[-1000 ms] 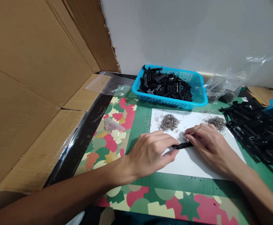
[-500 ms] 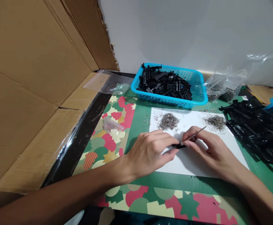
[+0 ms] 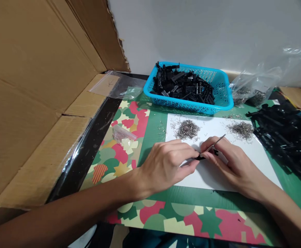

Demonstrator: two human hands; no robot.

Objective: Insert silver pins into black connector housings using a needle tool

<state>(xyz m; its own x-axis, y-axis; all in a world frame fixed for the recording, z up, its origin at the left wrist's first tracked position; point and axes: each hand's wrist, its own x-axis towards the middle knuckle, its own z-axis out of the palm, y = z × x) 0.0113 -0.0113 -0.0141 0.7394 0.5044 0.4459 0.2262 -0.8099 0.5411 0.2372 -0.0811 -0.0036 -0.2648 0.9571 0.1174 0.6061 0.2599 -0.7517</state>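
Between thumb and fingers, my left hand (image 3: 172, 162) pinches a slim black plastic part (image 3: 200, 158) just above the white sheet (image 3: 191, 179). My right hand (image 3: 226, 162) is closed on a thin metal tool, perhaps tweezers (image 3: 216, 142), which slants up past the index finger. Its lower end meets the black part beside my left fingertips. Whether a small metal piece sits at that end is too fine to tell. Behind my hands lie two heaps of tiny bent metal pieces, a left heap (image 3: 188, 130) and a right heap (image 3: 241, 130).
A blue basket (image 3: 189, 103) of black parts stands at the back. More black plastic parts (image 3: 287, 137) are piled at right, near clear bags (image 3: 256, 86). Cardboard (image 3: 37, 86) walls the left side. A small plastic bag (image 3: 123, 134) lies on the patterned cover.
My right hand has shifted left along the black part, bringing the metal tool's lower end against it by my left fingers. My left hand keeps its pinch; the view has tilted slightly.
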